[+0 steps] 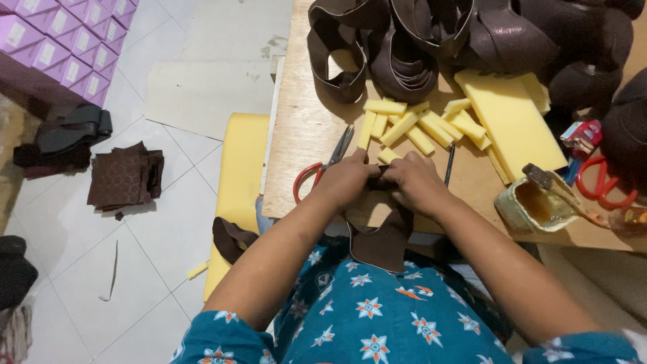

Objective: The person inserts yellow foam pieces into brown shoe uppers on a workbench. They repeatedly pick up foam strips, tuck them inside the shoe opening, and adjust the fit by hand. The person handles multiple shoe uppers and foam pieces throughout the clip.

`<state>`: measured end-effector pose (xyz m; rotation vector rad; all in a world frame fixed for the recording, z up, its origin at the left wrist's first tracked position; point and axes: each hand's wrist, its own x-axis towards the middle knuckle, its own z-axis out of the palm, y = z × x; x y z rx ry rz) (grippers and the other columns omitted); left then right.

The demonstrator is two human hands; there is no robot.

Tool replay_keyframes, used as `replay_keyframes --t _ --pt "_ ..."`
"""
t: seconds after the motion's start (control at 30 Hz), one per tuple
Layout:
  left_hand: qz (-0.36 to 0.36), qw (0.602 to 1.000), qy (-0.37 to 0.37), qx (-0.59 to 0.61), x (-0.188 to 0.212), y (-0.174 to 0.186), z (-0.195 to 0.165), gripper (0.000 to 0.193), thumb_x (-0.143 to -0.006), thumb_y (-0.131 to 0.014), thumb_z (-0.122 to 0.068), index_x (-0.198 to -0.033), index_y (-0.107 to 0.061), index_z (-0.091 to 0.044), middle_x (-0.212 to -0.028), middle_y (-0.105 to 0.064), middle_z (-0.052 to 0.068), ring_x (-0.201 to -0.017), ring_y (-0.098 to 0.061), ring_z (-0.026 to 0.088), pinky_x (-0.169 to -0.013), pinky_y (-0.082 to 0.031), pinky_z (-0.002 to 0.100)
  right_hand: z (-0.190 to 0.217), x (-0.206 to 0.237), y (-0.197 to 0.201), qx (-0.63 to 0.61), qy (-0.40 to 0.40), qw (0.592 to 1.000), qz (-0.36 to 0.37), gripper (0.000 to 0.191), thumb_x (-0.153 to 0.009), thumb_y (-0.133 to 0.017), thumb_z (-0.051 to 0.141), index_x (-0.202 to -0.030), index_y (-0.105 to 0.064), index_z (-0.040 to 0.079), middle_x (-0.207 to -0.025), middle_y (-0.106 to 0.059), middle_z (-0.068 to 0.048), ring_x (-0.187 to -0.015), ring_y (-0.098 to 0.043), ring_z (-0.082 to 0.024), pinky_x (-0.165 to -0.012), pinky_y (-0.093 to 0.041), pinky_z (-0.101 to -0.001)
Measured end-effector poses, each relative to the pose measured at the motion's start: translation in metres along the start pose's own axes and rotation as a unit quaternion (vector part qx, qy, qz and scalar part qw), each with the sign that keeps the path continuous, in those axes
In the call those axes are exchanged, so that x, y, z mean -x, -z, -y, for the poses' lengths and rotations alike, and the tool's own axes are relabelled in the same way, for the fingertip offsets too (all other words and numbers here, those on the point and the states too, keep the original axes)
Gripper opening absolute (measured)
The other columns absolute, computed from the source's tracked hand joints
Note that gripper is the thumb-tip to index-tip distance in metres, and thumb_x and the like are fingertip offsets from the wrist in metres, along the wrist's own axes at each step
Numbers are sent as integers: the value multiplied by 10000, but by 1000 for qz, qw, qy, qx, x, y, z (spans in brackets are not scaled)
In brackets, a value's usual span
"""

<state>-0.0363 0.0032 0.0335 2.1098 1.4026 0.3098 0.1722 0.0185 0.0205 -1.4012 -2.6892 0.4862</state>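
At the frame's centre my left hand (347,178) and right hand (416,182) pinch the brown leather piece (381,236) with fingers closed, pressing it flat against the surface (303,135) edge, near the yellow foam strips (418,128).

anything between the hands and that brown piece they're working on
Nothing visible does. The left hand and right hand already press on the brown piece at the board edge; scissors lie just left.

1 head camera looks steeply down (close in) over the wooden board (303,135); tiled floor (168,222) at left
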Motion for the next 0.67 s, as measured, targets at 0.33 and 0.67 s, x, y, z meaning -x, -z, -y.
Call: replay_keyframes --t 0.33,0.67 --pt "-10 999 -32 -32 -3 -9 6 246 -868 -600 -122 -1026 -781 -175 -1140 -595 106 -1088 -635 312 -887 -518 450 4 12 4 23 112 992 -43 203 -655 -762 122 -851 -724 160 -1076 -683 15 -1085 -574 -278 -892 -445 -439" --pt "-2 998 -47 -41 -4 -12 10 200 -863 -618 -144 -933 -798 -197 -1120 -591 95 -1114 -618 295 -888 -523 432 11 15 12 37 97 994 -25 174 -709 -729 131 -875 -736 183 -1009 -703 51 -1112 -580 -242 -892 -451 -434"
